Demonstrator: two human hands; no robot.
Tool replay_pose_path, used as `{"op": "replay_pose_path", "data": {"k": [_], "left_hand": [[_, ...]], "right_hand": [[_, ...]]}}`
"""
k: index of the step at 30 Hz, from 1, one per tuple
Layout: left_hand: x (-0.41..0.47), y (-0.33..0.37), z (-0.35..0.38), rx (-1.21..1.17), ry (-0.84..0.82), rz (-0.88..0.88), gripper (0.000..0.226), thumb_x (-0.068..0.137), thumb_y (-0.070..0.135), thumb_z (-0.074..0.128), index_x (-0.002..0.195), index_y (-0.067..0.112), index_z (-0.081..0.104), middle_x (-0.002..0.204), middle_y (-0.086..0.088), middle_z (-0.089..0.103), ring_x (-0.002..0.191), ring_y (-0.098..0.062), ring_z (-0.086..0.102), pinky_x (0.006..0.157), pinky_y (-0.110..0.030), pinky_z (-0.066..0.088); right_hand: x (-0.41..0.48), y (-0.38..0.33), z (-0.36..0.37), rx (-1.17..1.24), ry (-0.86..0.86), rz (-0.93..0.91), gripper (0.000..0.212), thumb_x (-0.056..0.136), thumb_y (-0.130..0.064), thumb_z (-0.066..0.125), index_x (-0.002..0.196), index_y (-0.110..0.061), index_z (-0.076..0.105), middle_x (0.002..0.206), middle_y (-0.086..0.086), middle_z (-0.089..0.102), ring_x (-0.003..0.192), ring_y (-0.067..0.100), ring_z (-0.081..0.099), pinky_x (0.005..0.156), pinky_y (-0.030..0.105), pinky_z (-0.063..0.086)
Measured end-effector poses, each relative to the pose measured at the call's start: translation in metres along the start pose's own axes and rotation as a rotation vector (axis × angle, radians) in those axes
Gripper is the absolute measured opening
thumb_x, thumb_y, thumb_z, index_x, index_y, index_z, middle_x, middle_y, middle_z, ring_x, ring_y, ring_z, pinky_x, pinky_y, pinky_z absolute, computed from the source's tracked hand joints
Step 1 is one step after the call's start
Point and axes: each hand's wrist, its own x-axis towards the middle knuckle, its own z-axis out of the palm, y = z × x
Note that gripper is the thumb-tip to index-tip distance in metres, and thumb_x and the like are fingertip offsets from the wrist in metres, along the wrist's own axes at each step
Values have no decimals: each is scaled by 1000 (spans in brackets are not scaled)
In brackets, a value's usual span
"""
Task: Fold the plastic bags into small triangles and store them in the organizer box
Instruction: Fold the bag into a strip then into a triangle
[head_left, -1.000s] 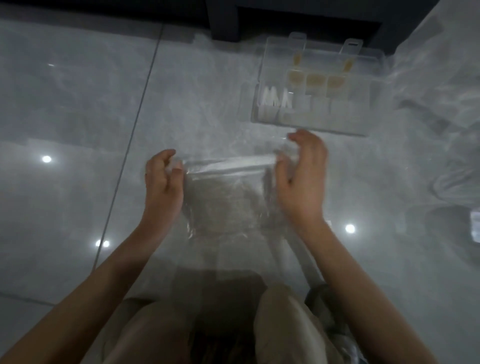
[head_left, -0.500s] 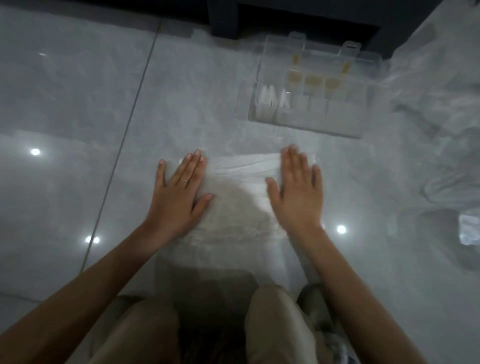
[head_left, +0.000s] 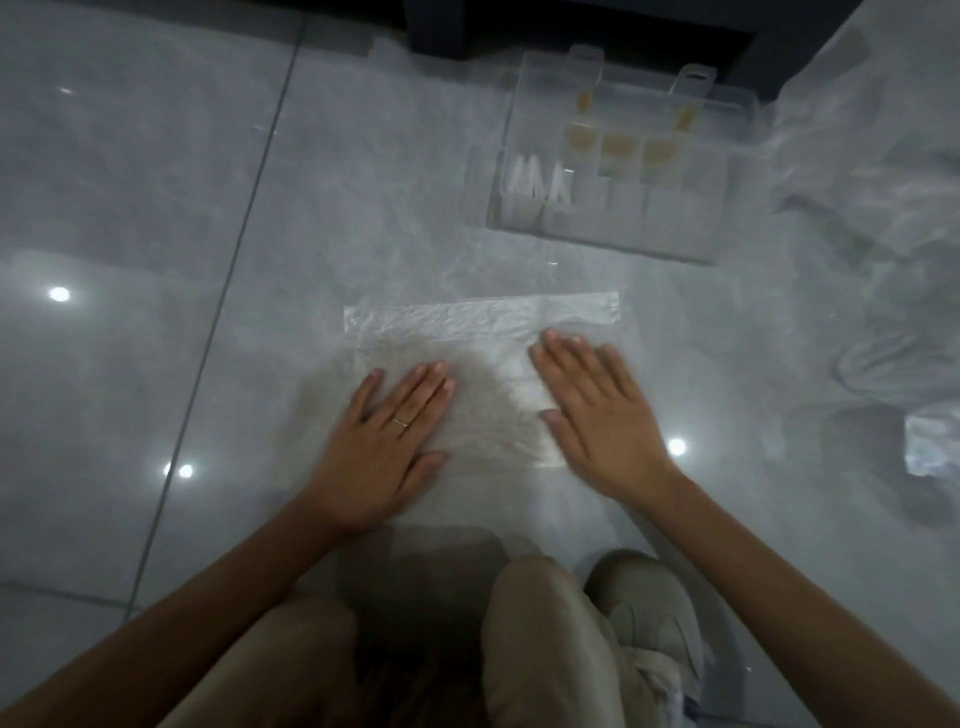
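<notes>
Both hands, left hand (head_left: 382, 441) and right hand (head_left: 597, 410), press flat on the plastic bag (head_left: 467, 322), not yet triangle-folded; the organizer box (head_left: 623, 244) holds several triangles.

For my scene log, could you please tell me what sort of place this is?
Likely a room indoors, perhaps a home: work is done on a glossy grey tiled floor showing lamp reflections, beside dark furniture and a clear organizer box.

Single head-worn camera looks steeply down, close above the floor (head_left: 156, 208)
</notes>
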Motion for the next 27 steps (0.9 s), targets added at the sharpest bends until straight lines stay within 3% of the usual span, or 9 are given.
{"op": "replay_pose_path", "data": {"k": [6, 8, 11, 14, 17, 20, 23, 25, 27], "left_hand": [[-7, -14, -7, -23, -27, 69, 61, 103, 47, 23, 148, 7, 29, 155, -15, 29, 144, -26, 23, 116, -50, 18], [-11, -14, -14, -177, 25, -135, 63, 99, 49, 33, 147, 9, 32, 151, -18, 34, 141, -29, 25, 114, -45, 15], [-12, -6, -31, -425, 117, -636, 70, 88, 45, 59, 144, 11, 34, 143, -18, 37, 131, -33, 32, 106, -46, 25], [-5, 1, -40, -455, 32, -869, 70, 81, 35, 74, 136, 8, 41, 133, -19, 43, 122, -36, 37, 101, -45, 29], [3, 8, -40, -490, 8, -917, 54, 80, 29, 75, 123, 8, 51, 126, -16, 44, 118, -34, 38, 96, -37, 27], [9, 13, -40, -528, 55, -908, 44, 79, 24, 76, 114, 7, 54, 118, -12, 45, 113, -31, 42, 87, -29, 25], [10, 13, -38, -606, 169, -826, 40, 78, 13, 76, 103, 15, 45, 101, -1, 47, 99, -27, 52, 84, -32, 36], [9, 14, -40, -747, 236, -797, 50, 80, 6, 73, 108, 22, 35, 97, 3, 52, 89, -19, 58, 82, -36, 48], [8, 16, -46, -909, 298, -783, 55, 85, 0, 67, 116, 27, 30, 95, 7, 53, 84, -9, 60, 77, -27, 52]], "right_hand": [[-28, 37, -13, 42, 71, 267, 57, 99, -33, 31, 150, -8, 30, 158, 10, 23, 147, 21, 11, 121, 33, -4], [-29, 33, -20, 143, 133, 341, 55, 96, -27, 41, 146, -5, 36, 153, 14, 32, 144, 26, 19, 120, 31, 2], [-22, 9, -36, 430, 248, 481, 33, 89, -15, 55, 120, -7, 59, 118, 8, 52, 111, 16, 43, 104, 29, 32], [-7, -21, -44, 565, 71, 604, 31, 88, -21, 64, 117, -12, 60, 112, -2, 41, 107, 15, 42, 95, 25, 35], [11, -43, -42, 510, -83, 601, 49, 85, -31, 69, 126, -10, 53, 127, 6, 40, 119, 24, 39, 98, 24, 30], [24, -54, -38, 559, -68, 585, 40, 84, -26, 71, 117, -11, 56, 124, 6, 41, 115, 21, 40, 87, 14, 23], [30, -55, -39, 698, -25, 627, 31, 82, -16, 70, 106, -13, 51, 108, 0, 46, 98, 15, 47, 77, 14, 31], [32, -54, -42, 869, 0, 687, 35, 82, -9, 70, 102, -16, 42, 92, -3, 47, 75, 10, 49, 62, 13, 37], [33, -54, -44, 1049, 33, 718, 44, 81, -3, 70, 106, -17, 37, 91, -3, 49, 66, 9, 49, 61, 17, 44]]}}
